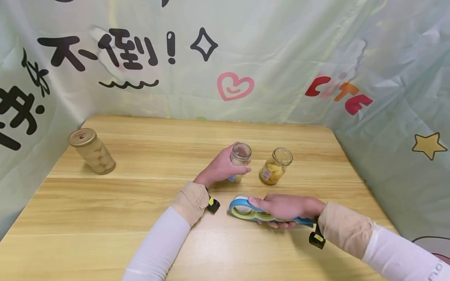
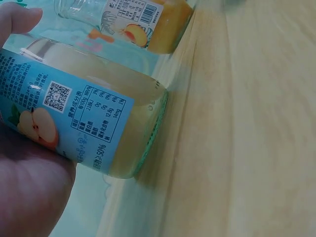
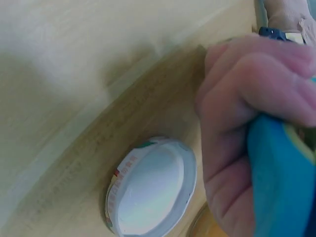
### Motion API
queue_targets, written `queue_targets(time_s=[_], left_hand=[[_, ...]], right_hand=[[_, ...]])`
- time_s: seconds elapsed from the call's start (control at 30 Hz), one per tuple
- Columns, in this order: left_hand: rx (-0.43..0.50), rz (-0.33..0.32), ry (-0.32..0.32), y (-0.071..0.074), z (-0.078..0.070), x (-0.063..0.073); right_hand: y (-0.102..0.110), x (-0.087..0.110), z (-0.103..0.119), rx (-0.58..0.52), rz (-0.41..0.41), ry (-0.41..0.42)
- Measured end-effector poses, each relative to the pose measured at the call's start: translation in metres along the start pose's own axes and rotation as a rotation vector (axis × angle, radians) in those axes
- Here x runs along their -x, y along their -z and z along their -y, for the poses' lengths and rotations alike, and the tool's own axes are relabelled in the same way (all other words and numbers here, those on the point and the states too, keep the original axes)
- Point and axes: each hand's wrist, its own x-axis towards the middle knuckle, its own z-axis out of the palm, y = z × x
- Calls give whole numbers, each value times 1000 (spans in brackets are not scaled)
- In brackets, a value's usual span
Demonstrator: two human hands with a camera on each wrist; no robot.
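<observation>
My left hand [image 1: 223, 167] grips a lidless glass jar [image 1: 241, 158] round its side. In the left wrist view this jar [image 2: 113, 118] has a blue label with an apple picture and pale contents. Whether its base touches the table cannot be told. Nearer the front, my right hand [image 1: 288, 206] holds a blue and green jar opener [image 1: 234, 203] with several rings. A white lid [image 3: 153, 190] shows its inner side in the right wrist view. From the head, white shows through and behind the opener's end ring; whether they touch is unclear.
An open jar of yellow fruit [image 1: 272, 171] stands right of my left hand. A capped jar of pale fruit [image 1: 95, 156] stands at the table's far left. A printed curtain [image 1: 281, 58] hangs behind the wooden table [image 1: 158, 156]. A golden rounded edge [image 3: 210, 227] shows beside the lid.
</observation>
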Motion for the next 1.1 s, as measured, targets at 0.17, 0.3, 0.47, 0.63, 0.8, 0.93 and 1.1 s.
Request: queue_targets(time_s=[0.17, 0.3, 0.47, 0.63, 0.8, 0.93, 1.1], left_hand=[[-14, -4, -3, 0, -2, -1], [-16, -6, 1, 0, -2, 0], [-12, -6, -2, 0, -1, 0], [-14, -11, -5, 0, 0, 1], [-8, -20, -2, -1, -1, 1], [-1, -29, 2, -2, 0, 0], [8, -36, 4, -3, 0, 0]], right_hand=[[3, -1, -1, -30, 20, -20], [2, -1, -2, -19, 12, -20], [0, 0, 0, 27, -4, 5], [-2, 1, 2, 75, -19, 15], [-5, 2, 3, 145, -57, 30], [-7, 3, 7, 217, -90, 47], [-8, 4, 12, 335, -133, 59]])
